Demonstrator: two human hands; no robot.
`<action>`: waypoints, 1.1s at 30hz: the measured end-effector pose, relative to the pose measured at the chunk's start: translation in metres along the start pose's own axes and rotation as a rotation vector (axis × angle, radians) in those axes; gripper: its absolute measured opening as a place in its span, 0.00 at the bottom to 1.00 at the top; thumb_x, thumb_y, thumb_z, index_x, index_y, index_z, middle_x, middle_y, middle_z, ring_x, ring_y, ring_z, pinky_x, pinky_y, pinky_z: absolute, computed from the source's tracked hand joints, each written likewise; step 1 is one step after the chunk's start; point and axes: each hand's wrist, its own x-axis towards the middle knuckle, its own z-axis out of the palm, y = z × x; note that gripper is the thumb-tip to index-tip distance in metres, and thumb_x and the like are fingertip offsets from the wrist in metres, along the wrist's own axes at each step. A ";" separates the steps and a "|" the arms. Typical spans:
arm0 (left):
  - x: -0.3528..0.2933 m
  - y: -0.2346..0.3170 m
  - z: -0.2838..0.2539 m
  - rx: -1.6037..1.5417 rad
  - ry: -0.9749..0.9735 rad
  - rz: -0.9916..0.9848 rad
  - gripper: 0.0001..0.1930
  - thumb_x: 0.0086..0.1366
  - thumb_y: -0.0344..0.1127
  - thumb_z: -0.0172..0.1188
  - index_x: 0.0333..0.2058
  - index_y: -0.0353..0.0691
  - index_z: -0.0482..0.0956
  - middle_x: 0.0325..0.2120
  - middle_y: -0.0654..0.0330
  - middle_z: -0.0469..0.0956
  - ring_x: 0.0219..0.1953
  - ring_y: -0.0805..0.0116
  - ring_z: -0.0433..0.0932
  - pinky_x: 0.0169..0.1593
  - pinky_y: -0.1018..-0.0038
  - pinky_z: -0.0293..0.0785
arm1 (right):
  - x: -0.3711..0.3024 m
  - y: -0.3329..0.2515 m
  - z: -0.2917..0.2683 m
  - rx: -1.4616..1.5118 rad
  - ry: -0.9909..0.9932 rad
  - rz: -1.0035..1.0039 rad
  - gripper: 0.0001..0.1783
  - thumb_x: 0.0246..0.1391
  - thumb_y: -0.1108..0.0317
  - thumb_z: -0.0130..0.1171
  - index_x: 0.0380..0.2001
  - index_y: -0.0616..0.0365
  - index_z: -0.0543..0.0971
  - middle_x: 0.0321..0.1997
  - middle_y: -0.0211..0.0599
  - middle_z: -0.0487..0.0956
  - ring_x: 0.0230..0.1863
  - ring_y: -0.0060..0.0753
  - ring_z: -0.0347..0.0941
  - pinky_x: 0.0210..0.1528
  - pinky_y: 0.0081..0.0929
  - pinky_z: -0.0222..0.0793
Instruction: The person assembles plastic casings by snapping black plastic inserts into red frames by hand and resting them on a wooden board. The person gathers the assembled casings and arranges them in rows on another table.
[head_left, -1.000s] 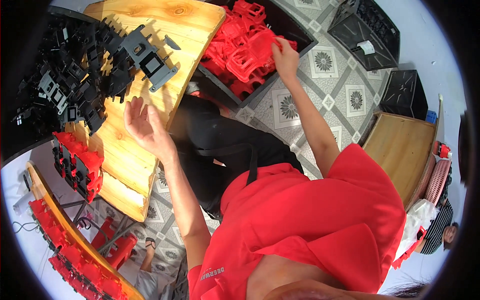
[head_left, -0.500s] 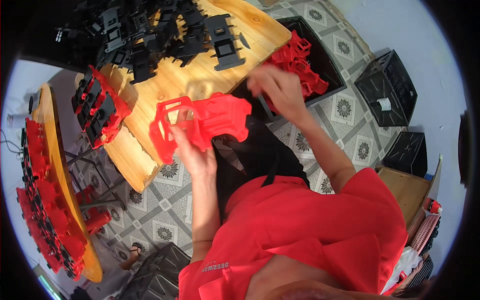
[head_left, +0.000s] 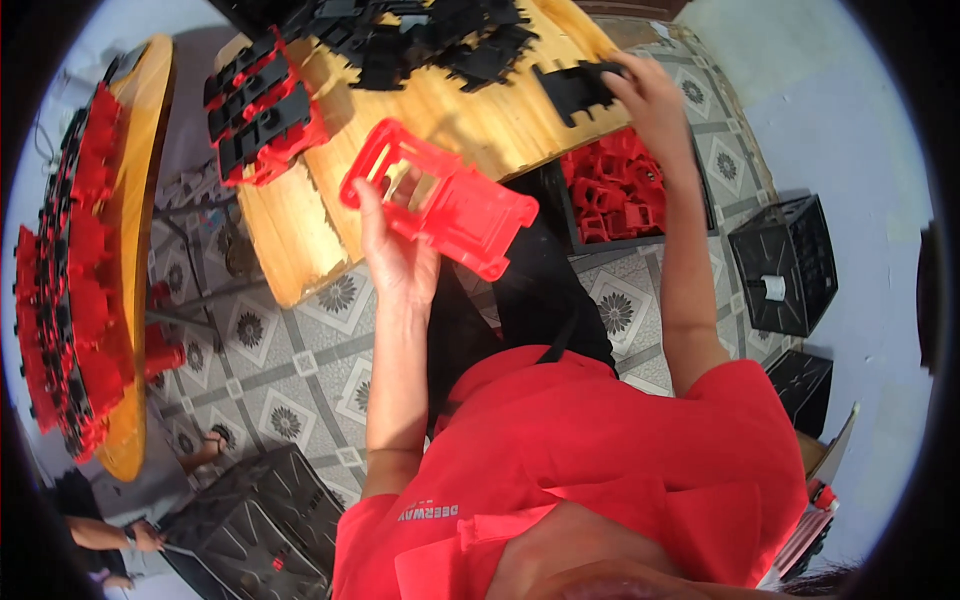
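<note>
Left hand (head_left: 398,255) grasped windowed red plastic frame (head_left: 483,213), long axis crossing near edge of wooden table (head_left: 505,125). Flat notched black plastic plate (head_left: 578,90) sat at right corner, extending left from nearer right hand (head_left: 648,100); fingers touched, closure unclear.

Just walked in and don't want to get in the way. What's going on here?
A person's left hand holds a red plastic frame. Their right hand is at a flat black part on the wooden table; whether it is gripped is unclear. Other black parts lie piled on the table, and a black crate beside it holds red pieces.
</note>
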 end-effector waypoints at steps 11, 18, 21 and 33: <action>0.006 -0.017 -0.002 -0.010 -0.182 0.047 0.30 0.61 0.53 0.61 0.55 0.48 0.59 0.50 0.58 0.68 0.54 0.59 0.71 0.54 0.55 0.75 | -0.076 -0.167 -0.004 0.247 -0.011 -0.022 0.15 0.43 0.65 0.74 0.30 0.60 0.78 0.20 0.30 0.71 0.18 0.21 0.67 0.20 0.19 0.63; 0.005 -0.016 -0.004 0.025 -0.265 0.086 0.34 0.57 0.54 0.63 0.56 0.48 0.58 0.53 0.62 0.65 0.57 0.62 0.69 0.58 0.57 0.73 | -0.080 -0.167 0.018 0.177 0.014 -0.105 0.16 0.42 0.65 0.73 0.29 0.60 0.76 0.20 0.31 0.69 0.17 0.25 0.67 0.18 0.23 0.62; 0.004 -0.017 -0.007 -0.005 -0.255 0.067 0.36 0.57 0.54 0.64 0.57 0.48 0.57 0.56 0.62 0.63 0.59 0.62 0.66 0.60 0.57 0.70 | -0.081 -0.167 0.022 0.167 0.031 -0.132 0.16 0.42 0.65 0.73 0.29 0.59 0.75 0.19 0.31 0.69 0.17 0.26 0.67 0.18 0.25 0.63; -0.003 -0.012 -0.002 0.069 -0.175 0.211 0.30 0.62 0.39 0.63 0.59 0.47 0.57 0.54 0.58 0.67 0.56 0.63 0.70 0.56 0.63 0.73 | -0.086 -0.165 0.031 0.091 -0.027 -0.296 0.17 0.41 0.61 0.73 0.29 0.55 0.76 0.24 0.33 0.72 0.24 0.34 0.72 0.24 0.28 0.68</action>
